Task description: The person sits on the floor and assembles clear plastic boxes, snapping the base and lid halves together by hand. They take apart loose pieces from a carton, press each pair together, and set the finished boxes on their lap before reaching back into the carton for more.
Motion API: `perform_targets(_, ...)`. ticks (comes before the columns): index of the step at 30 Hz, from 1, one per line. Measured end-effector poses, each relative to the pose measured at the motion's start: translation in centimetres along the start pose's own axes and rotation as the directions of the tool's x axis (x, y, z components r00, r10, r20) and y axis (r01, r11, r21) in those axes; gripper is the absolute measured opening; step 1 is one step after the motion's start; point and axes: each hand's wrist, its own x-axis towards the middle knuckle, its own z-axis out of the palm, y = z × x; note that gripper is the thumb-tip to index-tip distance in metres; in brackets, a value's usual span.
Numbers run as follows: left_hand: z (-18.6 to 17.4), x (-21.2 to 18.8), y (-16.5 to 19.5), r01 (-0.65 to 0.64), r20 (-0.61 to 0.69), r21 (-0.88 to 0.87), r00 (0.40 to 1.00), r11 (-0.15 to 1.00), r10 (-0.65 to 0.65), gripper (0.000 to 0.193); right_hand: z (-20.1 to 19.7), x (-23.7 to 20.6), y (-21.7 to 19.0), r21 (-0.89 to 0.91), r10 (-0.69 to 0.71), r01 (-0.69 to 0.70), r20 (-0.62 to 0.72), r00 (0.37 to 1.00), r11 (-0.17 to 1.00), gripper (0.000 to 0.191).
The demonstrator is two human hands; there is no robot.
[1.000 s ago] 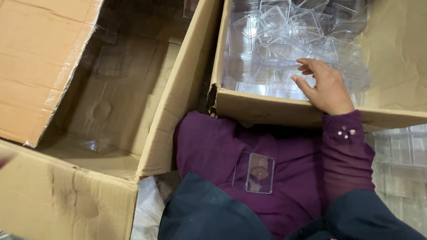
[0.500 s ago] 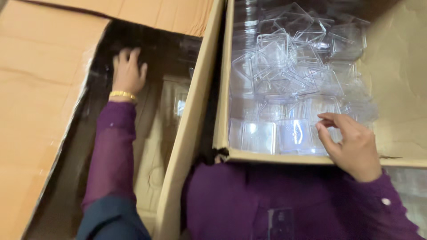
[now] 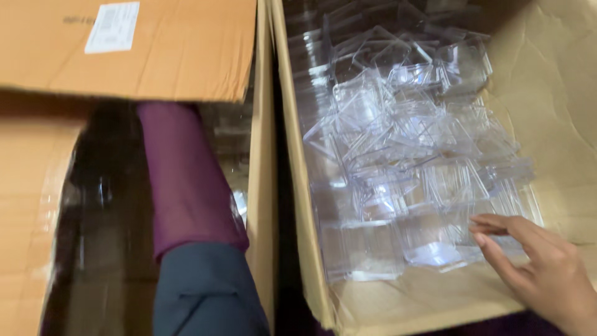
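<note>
Since half a second ago, the left hand has been pushed deeper into the left box, hidden under its flap; its grip cannot be told. The right hand, released, fingertips touching, reaches clear plastic cases. Picking is underway; a pinch is needed next.

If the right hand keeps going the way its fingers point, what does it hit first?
Probably the clear plastic pieces just ahead of the right hand in the cardboard box; contact can't be judged.

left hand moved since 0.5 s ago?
Yes. It went deeper into the left cardboard box; now hidden under the flap, only the purple sleeve shows.
</note>
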Motion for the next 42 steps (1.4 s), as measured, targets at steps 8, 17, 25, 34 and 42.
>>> perform_targets(8, 4.0, -8.9, -3.6, -0.054, -0.012, 0.035, 0.998, 0.998, 0.055, 0.074, -0.5, -1.7, 0.5, 0.058, -0.032, 0.031, 0.022, 0.999, 0.998, 0.027)
perform_targets(17, 7.2, -31.1, -4.7, -0.121, 0.544, -0.481, 0.736, 0.869, 0.403, 0.07, -2.0, -1.3, -1.8, 0.073, -0.066, 0.066, -0.005, 0.998, 0.995, 0.025)
perform_targets(25, 6.1, -19.6, -4.8, -0.381, -0.474, -0.303, 0.855, 0.873, 0.209, 0.024, -1.6, -1.0, -1.4, 0.05, -0.069, 0.069, -0.015, 0.998, 0.996, 0.027)
perform_targets(34, 4.2, -0.1, 3.2, -0.016, 0.039, -0.146, 0.999, 0.989, 0.022, 0.042, 0.1, -1.1, 0.0, -0.017, 0.023, -0.024, -0.049, 0.999, 1.0, 0.025)
perform_targets(42, 6.6, -1.6, 2.5, 0.051, 0.14, -0.307, 0.99, 0.95, -0.007, 0.05, 0.2, -0.9, 0.3, 0.034, -0.035, 0.038, -0.083, 0.996, 0.999, 0.023)
